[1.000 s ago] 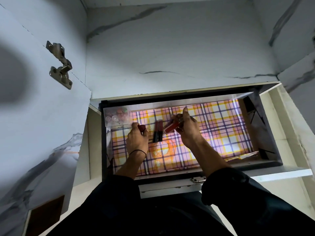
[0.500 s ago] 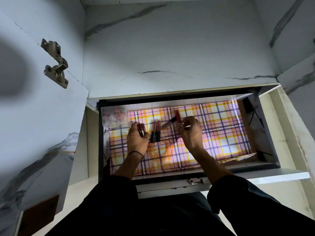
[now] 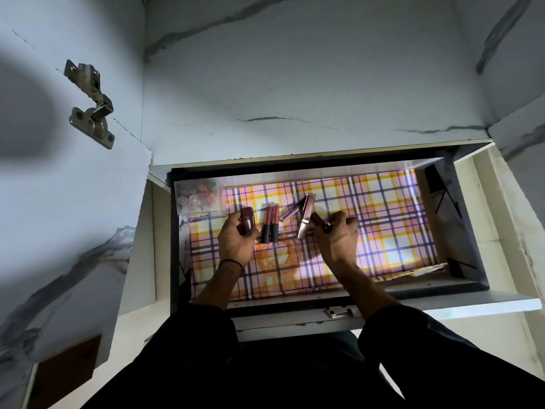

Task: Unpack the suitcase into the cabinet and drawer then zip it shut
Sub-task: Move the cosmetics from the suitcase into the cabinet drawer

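Reaching down into the open drawer [image 3: 298, 308], a person has both hands inside it. The drawer sits in the middle of the frame, pulled out below a white wall with grey streaks. Its floor is covered with a checked liner [image 3: 383, 208] in pink, yellow and purple, with an orange stain [image 3: 274, 258] near the middle.

The left hand [image 3: 236, 243] is a bit left of the middle. Its fingers are curled round a dark red tube [image 3: 246, 224], and a thin black band [image 3: 233, 263] goes round the wrist. The right hand [image 3: 336, 243] is further right, apart from the left one. Its fingers are bent and pinch a small dark tube [image 3: 320, 221].

Between the hands, two red tubes [image 3: 270, 227] lie side by side on the liner, touching each other, with their dark ends toward the bottom of the frame. Just right of them a pink tube [image 3: 306, 218] lies tilted, its lower end just beside the right hand. I cannot tell if the hand touches it. A smaller pale tube [image 3: 290, 214] lies slanted next to it.

A clear box [image 3: 199, 196] with little round things inside sits in the drawer's upper left corner. A metal hinge [image 3: 91, 104] is fixed on the white door [image 3: 73, 187] in the upper left of the frame. A small metal catch [image 3: 338, 312] is on the drawer's front edge.
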The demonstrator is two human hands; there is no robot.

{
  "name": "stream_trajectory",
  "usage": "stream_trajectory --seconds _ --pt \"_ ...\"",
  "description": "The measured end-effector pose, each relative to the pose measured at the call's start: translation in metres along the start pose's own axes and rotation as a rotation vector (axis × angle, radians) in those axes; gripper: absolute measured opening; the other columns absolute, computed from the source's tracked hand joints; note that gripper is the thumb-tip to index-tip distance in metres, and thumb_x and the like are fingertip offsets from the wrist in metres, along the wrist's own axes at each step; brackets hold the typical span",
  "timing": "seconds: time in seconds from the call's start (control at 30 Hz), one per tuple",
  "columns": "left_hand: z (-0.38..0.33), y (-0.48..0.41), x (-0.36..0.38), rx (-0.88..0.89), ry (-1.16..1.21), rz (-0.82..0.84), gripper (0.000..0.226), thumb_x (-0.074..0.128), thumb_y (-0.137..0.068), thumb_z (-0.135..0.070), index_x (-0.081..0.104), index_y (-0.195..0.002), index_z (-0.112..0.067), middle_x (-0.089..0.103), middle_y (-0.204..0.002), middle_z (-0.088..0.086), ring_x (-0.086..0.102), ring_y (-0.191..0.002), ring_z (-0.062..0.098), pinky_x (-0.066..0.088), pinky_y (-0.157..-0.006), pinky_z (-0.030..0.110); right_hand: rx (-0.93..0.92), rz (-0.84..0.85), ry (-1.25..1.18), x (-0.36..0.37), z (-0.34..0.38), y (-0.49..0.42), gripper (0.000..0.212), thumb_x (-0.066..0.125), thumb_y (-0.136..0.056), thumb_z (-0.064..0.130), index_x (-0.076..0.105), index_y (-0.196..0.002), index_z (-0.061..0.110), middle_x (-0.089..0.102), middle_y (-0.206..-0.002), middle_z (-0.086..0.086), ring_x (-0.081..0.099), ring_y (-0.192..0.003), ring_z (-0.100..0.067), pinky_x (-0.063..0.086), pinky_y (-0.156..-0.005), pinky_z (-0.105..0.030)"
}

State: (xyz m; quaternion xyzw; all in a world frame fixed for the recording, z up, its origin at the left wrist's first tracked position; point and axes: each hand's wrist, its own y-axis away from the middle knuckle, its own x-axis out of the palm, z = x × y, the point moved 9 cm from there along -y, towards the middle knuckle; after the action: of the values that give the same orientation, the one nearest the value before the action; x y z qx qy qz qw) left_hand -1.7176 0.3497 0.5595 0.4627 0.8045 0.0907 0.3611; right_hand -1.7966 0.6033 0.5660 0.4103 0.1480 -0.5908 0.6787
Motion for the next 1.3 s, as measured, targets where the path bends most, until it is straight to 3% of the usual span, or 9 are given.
stream_trajectory --seconds 0.13,0.2,0.27,0.47,0.63,0.73,0.8,1.03,1.3 --pt "-0.002 0.000 0.004 0.030 -0.006 0.037 0.057 0.072 -0.088 -0.018 0.048 -0.139 -0.008 0.052 -0.139 0.012 0.048 -0.128 0.027 0.038 -0.100 0.029 -0.011 0.008 -0.050 0.006 0.000 -0.003 0.041 0.066 -0.091 0.047 0.051 -0.112 0.016 0.049 -0.119 -0.013 0.057 -0.101 -0.025 0.056 -0.083 -0.034" --pt "-0.001 0.001 0.004 0.030 0.002 0.026 0.060 0.073 -0.087 -0.019 0.048 -0.139 -0.007 0.051 -0.140 0.013 0.047 -0.130 0.028 0.039 -0.103 0.034 -0.014 -0.008 -0.172 0.004 0.002 -0.003 0.032 0.065 -0.095 0.040 0.051 -0.106 0.013 0.059 -0.105 -0.008 0.063 -0.088 -0.005 0.052 -0.071 -0.014" --pt "-0.001 0.001 0.002 0.050 -0.005 0.014 0.057 0.072 -0.087 -0.019 0.049 -0.138 -0.006 0.053 -0.137 0.013 0.049 -0.126 0.026 0.039 -0.100 0.030 -0.027 -0.034 -0.349 0.000 0.009 0.000 0.024 0.063 -0.098 0.026 0.053 -0.104 0.005 0.062 -0.092 -0.002 0.063 -0.073 0.008 0.053 -0.060 -0.015" --pt "0.009 -0.002 -0.004 0.046 -0.128 -0.054 0.050 0.066 -0.091 -0.024 0.052 -0.137 -0.013 0.059 -0.124 0.013 0.056 -0.115 0.028 0.044 -0.097 0.036 0.031 -0.112 -0.577 -0.008 0.009 -0.007 0.017 0.058 -0.098 0.010 0.054 -0.112 0.001 0.062 -0.098 -0.008 0.066 -0.083 -0.021 0.058 -0.060 -0.024" --pt "0.012 -0.004 -0.005 0.064 -0.155 -0.096 0.043 0.066 -0.091 -0.025 0.056 -0.131 -0.013 0.066 -0.115 0.011 0.061 -0.109 0.028 0.051 -0.094 0.045 -0.057 -0.065 -0.441 -0.002 0.007 -0.006 0.014 0.062 -0.098 0.021 0.051 -0.104 0.015 0.063 -0.096 -0.002 0.066 -0.088 -0.008 0.058 -0.069 -0.027" --pt "0.008 -0.004 -0.007 0.059 -0.137 -0.164 0.036 0.069 -0.089 -0.022 0.060 -0.118 -0.001 0.065 -0.110 0.018 0.062 -0.103 0.033 0.050 -0.091 0.039 -0.027 -0.100 -0.221 0.000 0.009 -0.009 0.046 0.059 -0.092 0.054 0.052 -0.113 0.013 0.057 -0.113 -0.011 0.058 -0.099 -0.023 0.057 -0.078 -0.040" --pt "0.007 -0.003 -0.010 0.028 -0.100 -0.224 0.034 0.072 -0.086 -0.015 0.059 -0.110 0.005 0.062 -0.109 0.023 0.061 -0.099 0.036 0.045 -0.084 0.031 -0.148 -0.211 -0.025 -0.007 0.032 -0.006 0.043 0.054 -0.095 0.048 0.053 -0.114 0.009 0.048 -0.114 -0.008 0.044 -0.103 -0.018 0.049 -0.086 -0.041" --pt "0.018 0.006 -0.010 -0.036 0.071 -0.264 0.024 0.071 -0.082 -0.006 0.060 -0.103 0.000 0.063 -0.101 0.016 0.060 -0.094 0.031 0.048 -0.083 0.035 -0.381 0.358 -0.106 0.066 0.114 0.008 0.013 0.058 -0.097 0.015 0.059 -0.105 0.005 0.067 -0.084 -0.006 0.065 -0.071 -0.017 0.048 -0.055 -0.021" --pt "0.045 0.008 -0.016 -0.138 0.289 -0.123 0.026 0.065 -0.082 0.000 0.066 -0.097 -0.022 0.072 -0.100 0.009 0.066 -0.096 0.029 0.053 -0.091 0.047 -0.298 0.434 0.060 0.113 0.146 -0.002 0.034 0.064 -0.092 0.013 0.050 -0.122 0.006 0.067 -0.105 -0.016 0.067 -0.090 -0.032 0.059 -0.074 -0.044"
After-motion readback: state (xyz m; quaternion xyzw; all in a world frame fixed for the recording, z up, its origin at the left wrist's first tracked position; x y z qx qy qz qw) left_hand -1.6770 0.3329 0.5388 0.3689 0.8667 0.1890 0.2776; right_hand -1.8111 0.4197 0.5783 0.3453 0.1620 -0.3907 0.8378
